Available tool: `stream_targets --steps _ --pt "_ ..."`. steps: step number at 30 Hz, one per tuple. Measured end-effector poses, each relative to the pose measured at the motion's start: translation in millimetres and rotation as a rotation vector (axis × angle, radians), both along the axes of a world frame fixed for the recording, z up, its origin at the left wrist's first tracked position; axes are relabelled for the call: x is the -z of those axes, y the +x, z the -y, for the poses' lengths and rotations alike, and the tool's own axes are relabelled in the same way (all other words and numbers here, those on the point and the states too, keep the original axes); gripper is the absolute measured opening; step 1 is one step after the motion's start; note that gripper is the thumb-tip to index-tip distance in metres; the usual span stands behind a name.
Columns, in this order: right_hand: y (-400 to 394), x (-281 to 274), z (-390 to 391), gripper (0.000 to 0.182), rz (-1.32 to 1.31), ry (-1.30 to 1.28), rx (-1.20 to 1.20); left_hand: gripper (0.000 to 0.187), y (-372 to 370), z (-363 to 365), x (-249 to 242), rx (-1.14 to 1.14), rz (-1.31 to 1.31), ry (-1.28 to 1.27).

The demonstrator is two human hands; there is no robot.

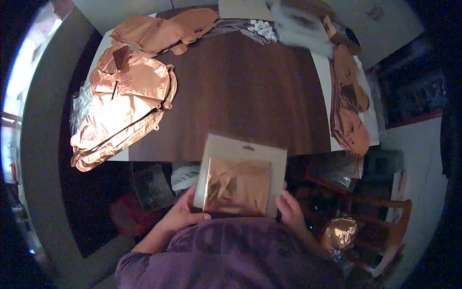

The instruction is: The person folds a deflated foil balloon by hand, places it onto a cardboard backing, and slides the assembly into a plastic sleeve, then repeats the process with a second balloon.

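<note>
Upright in front of my body is a flat package (279, 164) with a pale border and a hang hole at the top. Inside shows a folded rose-gold foil sheet (240, 185), probably a foil balloon. My left hand (185, 214) grips the lower left edge, its thumb pointing along the bottom. The lower right edge lies against the fingers of my right hand (291, 209), which also hold it. The bottom of the package rests close to my purple top (231, 245).
Flat rose-gold foil balloons (125, 91) cover the left of the brown table (250, 91), with more foil (166, 31) behind. White pieces (263, 31) lie at the back. Copper-coloured foil shapes (350, 91) line the right side. A wooden chair (397, 231) stands at lower right.
</note>
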State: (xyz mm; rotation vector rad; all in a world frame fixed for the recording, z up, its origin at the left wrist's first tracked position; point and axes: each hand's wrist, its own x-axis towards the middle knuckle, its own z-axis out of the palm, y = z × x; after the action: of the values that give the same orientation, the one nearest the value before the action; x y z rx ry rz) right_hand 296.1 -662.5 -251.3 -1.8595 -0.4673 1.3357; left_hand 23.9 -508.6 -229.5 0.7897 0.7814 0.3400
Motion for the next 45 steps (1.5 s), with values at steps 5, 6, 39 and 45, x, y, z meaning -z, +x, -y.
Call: stream_targets --steps 5,6,39,45 --pt "6.2 -33.0 -58.3 0.063 0.978 0.418 -0.425 0.048 40.9 -20.6 7.4 -0.043 -0.075 -0.096" --pt "6.4 -34.9 -64.8 0.066 1.153 0.506 -0.533 0.042 40.3 -18.8 28.2 -0.080 -0.018 -0.135" --pt "-32.2 -18.5 -137.3 0.053 1.334 0.670 -0.627 0.027 58.4 -2.1 67.1 -0.284 0.140 -0.035" --pt "-23.0 -10.2 -127.1 0.042 1.484 0.864 -0.818 0.029 63.4 -8.8 50.1 -0.206 0.007 0.084"
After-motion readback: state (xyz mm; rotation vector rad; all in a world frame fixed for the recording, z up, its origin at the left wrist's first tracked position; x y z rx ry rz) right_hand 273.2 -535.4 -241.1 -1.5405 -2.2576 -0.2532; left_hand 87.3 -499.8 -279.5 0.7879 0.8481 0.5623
